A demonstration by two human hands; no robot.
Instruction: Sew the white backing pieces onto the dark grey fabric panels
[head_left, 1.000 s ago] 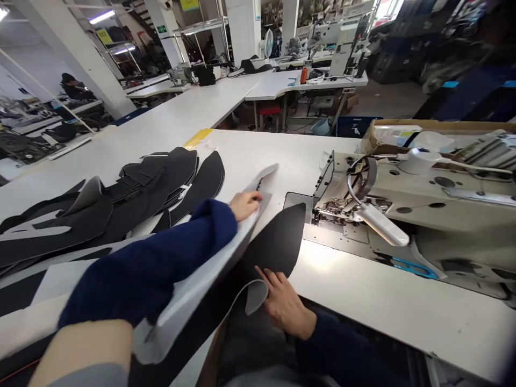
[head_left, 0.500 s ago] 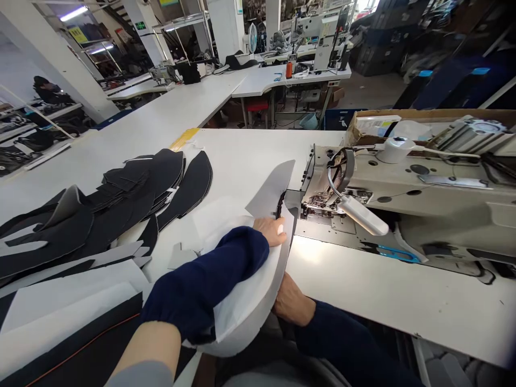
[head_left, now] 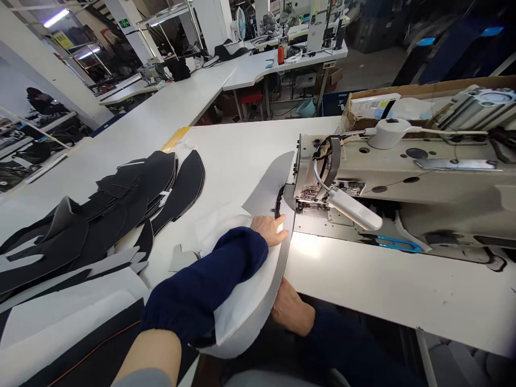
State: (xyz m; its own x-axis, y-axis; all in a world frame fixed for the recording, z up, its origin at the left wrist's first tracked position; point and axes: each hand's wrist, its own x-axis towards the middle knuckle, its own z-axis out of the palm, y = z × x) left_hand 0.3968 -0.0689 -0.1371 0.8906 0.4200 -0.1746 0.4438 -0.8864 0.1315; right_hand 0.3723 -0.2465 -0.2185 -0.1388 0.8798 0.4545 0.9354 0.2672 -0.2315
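Note:
My left hand (head_left: 269, 230), in a dark blue sleeve cover, is on top of a curved fabric panel (head_left: 264, 298) with a white face and grey edge. Its fingers are bent, with thumb and forefinger gripping the panel near a dark gathered strip (head_left: 279, 200). Lower down, my right hand (head_left: 293, 310) is closed around the panel's right edge, its fingertips hidden beneath. The panel's far end reaches the needle area of a sewing machine (head_left: 318, 199), where a white lamp (head_left: 357, 209) shines. A flat grey piece (head_left: 270, 183) lies just beyond my left hand.
Dark cut pieces (head_left: 129, 199) are piled on the left of the white table (head_left: 226, 142), with white and black sheets (head_left: 72, 306) in front. Blue-handled snips (head_left: 399, 245) lie by the machine. A cardboard box (head_left: 427, 91) stands behind it. Other workstations fill the background.
The panel's far end has moved closer to the machine's needle area. Both hands keep their hold with little movement. The camera view has shifted slightly.

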